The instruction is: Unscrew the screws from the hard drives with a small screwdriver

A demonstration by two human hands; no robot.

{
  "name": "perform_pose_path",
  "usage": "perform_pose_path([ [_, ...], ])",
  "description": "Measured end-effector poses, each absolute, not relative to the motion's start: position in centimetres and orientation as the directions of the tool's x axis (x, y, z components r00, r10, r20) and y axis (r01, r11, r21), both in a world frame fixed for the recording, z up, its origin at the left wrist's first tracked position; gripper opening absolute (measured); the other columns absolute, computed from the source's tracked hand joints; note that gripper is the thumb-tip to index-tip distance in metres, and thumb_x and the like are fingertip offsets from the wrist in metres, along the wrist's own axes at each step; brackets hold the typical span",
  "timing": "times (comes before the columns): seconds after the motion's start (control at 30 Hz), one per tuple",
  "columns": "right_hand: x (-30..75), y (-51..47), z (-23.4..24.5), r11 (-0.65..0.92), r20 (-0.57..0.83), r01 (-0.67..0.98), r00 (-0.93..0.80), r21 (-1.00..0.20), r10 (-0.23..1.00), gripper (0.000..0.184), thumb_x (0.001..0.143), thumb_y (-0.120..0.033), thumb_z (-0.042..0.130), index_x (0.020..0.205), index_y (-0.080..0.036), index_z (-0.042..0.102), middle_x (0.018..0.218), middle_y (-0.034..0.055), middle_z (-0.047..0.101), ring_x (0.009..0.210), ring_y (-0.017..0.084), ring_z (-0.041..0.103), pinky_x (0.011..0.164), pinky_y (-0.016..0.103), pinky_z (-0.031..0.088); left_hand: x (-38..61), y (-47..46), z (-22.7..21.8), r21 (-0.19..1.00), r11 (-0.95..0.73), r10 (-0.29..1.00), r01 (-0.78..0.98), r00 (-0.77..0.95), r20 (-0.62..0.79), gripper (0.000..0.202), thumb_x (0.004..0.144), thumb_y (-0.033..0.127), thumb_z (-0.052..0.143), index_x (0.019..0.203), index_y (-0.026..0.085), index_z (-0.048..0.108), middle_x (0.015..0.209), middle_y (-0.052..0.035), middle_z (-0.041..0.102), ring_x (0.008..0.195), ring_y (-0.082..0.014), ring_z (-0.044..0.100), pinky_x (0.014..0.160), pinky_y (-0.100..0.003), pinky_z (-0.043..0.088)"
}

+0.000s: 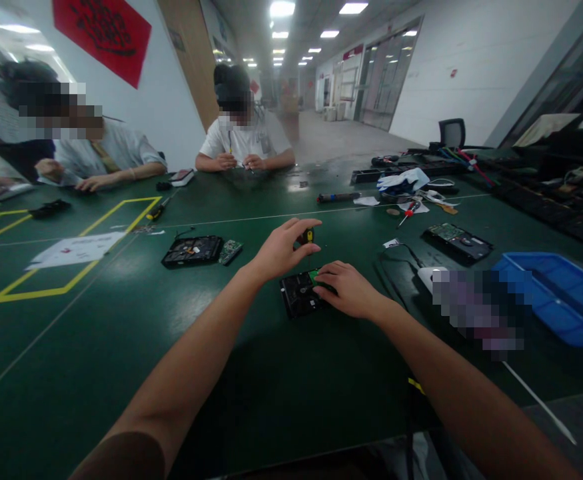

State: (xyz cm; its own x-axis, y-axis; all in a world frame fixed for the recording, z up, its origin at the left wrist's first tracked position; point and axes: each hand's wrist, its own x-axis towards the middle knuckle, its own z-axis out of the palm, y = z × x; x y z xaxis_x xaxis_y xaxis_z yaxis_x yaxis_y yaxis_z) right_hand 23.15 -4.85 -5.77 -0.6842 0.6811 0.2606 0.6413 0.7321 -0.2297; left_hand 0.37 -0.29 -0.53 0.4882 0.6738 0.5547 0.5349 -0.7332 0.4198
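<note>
A black hard drive (298, 295) with a green circuit board lies on the dark green table (221, 373) in front of me. My left hand (282, 249) is closed round the yellow and black handle of a screwdriver (308, 237), held upright over the drive. My right hand (347, 288) lies on the drive's right side, fingers curled and pressing down on it.
Another opened drive (192, 251) with a loose green board (230, 251) lies to the left, a third drive (458, 241) to the right. A blue tray (556, 297) stands at the right edge. Tools and gloves (401, 181) lie further back. Two people sit across the table.
</note>
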Motion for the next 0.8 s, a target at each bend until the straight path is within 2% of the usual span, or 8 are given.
perform_pose_path([
  [0.13, 23.17, -4.82, -5.76, 0.734, 0.267, 0.637, -0.684, -0.234, 0.679, 0.031, 0.104, -0.037, 0.056, 0.119, -0.018, 0.074, 0.12, 0.0137, 0.07, 0.113, 0.028, 0.062, 0.099, 0.047, 0.046, 0.08, -0.31, -0.41, 0.431, -0.759, 0.65, 0.488, 0.529, 0.545, 0.059, 0.101, 0.022, 0.058, 0.157, 0.028, 0.041, 0.131, -0.0085, 0.065, 0.107, -0.0204, 0.066, 0.095, -0.037, 0.056],
  [0.2, 23.16, -4.82, -5.75, 0.733, 0.266, 0.639, -0.683, -0.233, 0.68, 0.031, 0.104, -0.038, 0.055, 0.119, -0.018, 0.074, 0.12, 0.0136, 0.07, 0.113, 0.028, 0.062, 0.099, 0.047, 0.046, 0.11, -0.33, -0.39, 0.423, -0.756, 0.653, 0.499, 0.527, 0.544, 0.054, 0.1, 0.022, 0.06, 0.152, 0.027, 0.047, 0.127, -0.0074, 0.067, 0.104, -0.0196, 0.067, 0.093, -0.035, 0.056],
  [0.3, 23.15, -4.82, -5.78, 0.731, 0.258, 0.644, -0.684, -0.225, 0.682, 0.032, 0.104, -0.038, 0.055, 0.118, -0.018, 0.075, 0.121, 0.0142, 0.07, 0.113, 0.028, 0.062, 0.098, 0.047, 0.046, 0.37, -0.24, -0.54, 0.397, -0.72, 0.681, 0.57, 0.47, 0.561, 0.043, 0.096, 0.033, 0.071, 0.136, 0.025, 0.06, 0.113, -0.0055, 0.069, 0.09, -0.0181, 0.067, 0.084, -0.032, 0.057],
  [0.4, 23.15, -4.81, -5.85, 0.725, 0.261, 0.651, -0.677, -0.224, 0.688, 0.031, 0.104, -0.038, 0.055, 0.118, -0.018, 0.075, 0.121, 0.0142, 0.07, 0.114, 0.028, 0.062, 0.099, 0.048, 0.046, 0.62, -0.06, -0.84, 0.375, -0.684, 0.696, 0.626, 0.405, 0.593, 0.042, 0.09, 0.039, 0.078, 0.126, 0.023, 0.064, 0.107, -0.0055, 0.069, 0.084, -0.0177, 0.066, 0.079, -0.032, 0.057],
  [0.47, 23.16, -4.8, -5.87, 0.724, 0.263, 0.651, -0.675, -0.226, 0.689, 0.031, 0.104, -0.038, 0.055, 0.119, -0.019, 0.074, 0.122, 0.014, 0.07, 0.114, 0.029, 0.061, 0.099, 0.048, 0.046, 0.67, 0.0, -0.92, 0.38, -0.686, 0.694, 0.621, 0.398, 0.6, 0.041, 0.089, 0.037, 0.079, 0.125, 0.024, 0.065, 0.108, -0.0057, 0.069, 0.086, -0.018, 0.067, 0.08, -0.032, 0.057],
  [0.63, 23.18, -4.83, -5.78, 0.731, 0.262, 0.644, -0.683, -0.226, 0.682, 0.031, 0.104, -0.037, 0.054, 0.119, -0.018, 0.074, 0.121, 0.0142, 0.07, 0.114, 0.029, 0.062, 0.098, 0.048, 0.046, 0.48, -0.38, -0.35, 0.45, -0.717, 0.69, 0.533, 0.454, 0.563, 0.051, 0.094, 0.021, 0.071, 0.142, 0.025, 0.056, 0.12, -0.006, 0.071, 0.092, -0.0171, 0.07, 0.088, -0.033, 0.058],
  [0.8, 23.15, -4.78, -5.93, 0.733, 0.267, 0.642, -0.683, -0.223, 0.68, 0.03, 0.104, -0.037, 0.054, 0.118, -0.019, 0.074, 0.12, 0.0137, 0.07, 0.113, 0.028, 0.062, 0.099, 0.048, 0.046, -0.06, -0.53, -0.06, 0.56, -0.699, 0.708, 0.444, 0.537, 0.458, 0.053, 0.098, 0.017, 0.058, 0.15, 0.026, 0.05, 0.111, -0.0051, 0.073, 0.079, -0.0145, 0.071, 0.079, -0.031, 0.061],
])
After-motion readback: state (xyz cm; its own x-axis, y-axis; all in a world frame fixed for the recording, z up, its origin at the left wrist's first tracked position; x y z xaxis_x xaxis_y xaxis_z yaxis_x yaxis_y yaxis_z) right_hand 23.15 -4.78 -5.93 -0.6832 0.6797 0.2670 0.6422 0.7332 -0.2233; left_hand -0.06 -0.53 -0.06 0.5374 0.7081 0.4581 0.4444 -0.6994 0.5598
